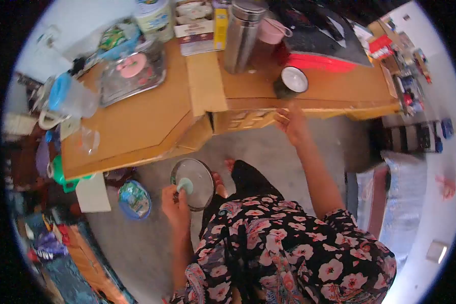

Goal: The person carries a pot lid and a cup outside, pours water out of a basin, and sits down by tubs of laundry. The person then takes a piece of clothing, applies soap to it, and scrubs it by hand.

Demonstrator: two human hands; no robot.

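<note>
My left hand (176,206) is low on the left, its fingers closed on a pale green item with a rounded end (186,185), whose exact kind is unclear. Behind that item is a round grey disc with a thin dark rim (200,177); whether my left hand also holds it or it lies lower down, I cannot tell. My right hand (293,126) reaches forward to the table's front edge, fingers loosely bent and apart. Just beyond it a dark mug with a white inside (287,83) stands near that edge. No grip on the mug shows.
On the wooden table (152,119) are a steel flask (243,38), a pink-lidded cup (272,35), a metal tray (137,86) and a blue-lidded jug (76,99). A blue bowl (135,200) with a packet sits on the floor. My feet are below the table.
</note>
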